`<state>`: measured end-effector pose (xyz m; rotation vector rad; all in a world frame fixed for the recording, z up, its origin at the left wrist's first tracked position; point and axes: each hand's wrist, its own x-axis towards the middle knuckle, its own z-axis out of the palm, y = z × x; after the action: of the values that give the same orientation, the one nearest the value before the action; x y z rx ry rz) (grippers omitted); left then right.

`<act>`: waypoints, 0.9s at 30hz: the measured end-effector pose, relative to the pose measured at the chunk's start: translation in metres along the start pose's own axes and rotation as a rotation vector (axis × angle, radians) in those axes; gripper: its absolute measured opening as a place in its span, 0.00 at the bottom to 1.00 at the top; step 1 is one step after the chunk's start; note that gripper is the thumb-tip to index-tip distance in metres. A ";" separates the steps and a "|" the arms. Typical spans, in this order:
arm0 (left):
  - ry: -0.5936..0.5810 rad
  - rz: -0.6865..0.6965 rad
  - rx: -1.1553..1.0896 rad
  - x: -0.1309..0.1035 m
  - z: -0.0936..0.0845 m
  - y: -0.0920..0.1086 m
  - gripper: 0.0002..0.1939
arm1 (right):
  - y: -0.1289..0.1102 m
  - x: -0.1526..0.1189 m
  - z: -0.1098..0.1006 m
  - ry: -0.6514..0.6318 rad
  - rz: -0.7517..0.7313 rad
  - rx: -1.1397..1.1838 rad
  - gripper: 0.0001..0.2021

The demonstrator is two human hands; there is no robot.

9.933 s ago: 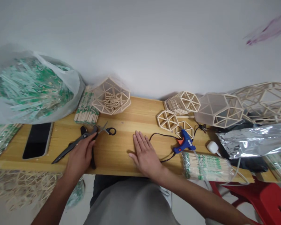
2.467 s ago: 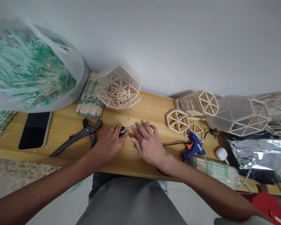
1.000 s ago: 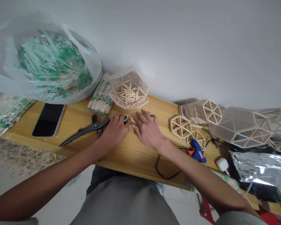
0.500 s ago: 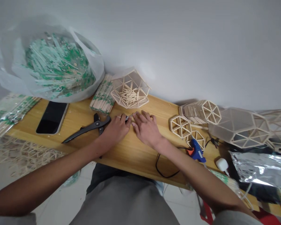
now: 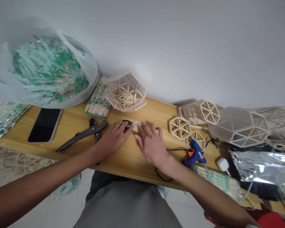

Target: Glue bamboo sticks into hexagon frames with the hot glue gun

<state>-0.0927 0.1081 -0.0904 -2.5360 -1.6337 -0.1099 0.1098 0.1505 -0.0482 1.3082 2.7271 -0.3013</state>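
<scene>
Near the middle of the wooden table, my left hand is closed around a small black-handled cutter, its pale blade pointing right. My right hand lies just past the blade tip with its fingers apart, fingertips on the table; nothing shows in it. Large black shears lie left of my left hand. Behind the hands, a stick-framed bowl holds short cut sticks.
A plastic bag of wrappers, wrapped chopsticks and a phone are on the left. Rightward are stick hexagons, a blue glue gun, a white plug, stick frames and a silver packet.
My right hand's fingers have spread, and a gap has opened between the hands. More of the cutter and its blade shows. The view has shifted slightly.
</scene>
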 end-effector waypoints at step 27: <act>-0.124 0.173 0.013 0.016 -0.008 -0.029 0.24 | 0.009 0.015 0.004 0.043 -0.086 -0.005 0.27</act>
<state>-0.1123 0.1335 -0.0785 -2.7097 -1.4389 0.0757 0.1077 0.1661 -0.0559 1.2119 2.8234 -0.2758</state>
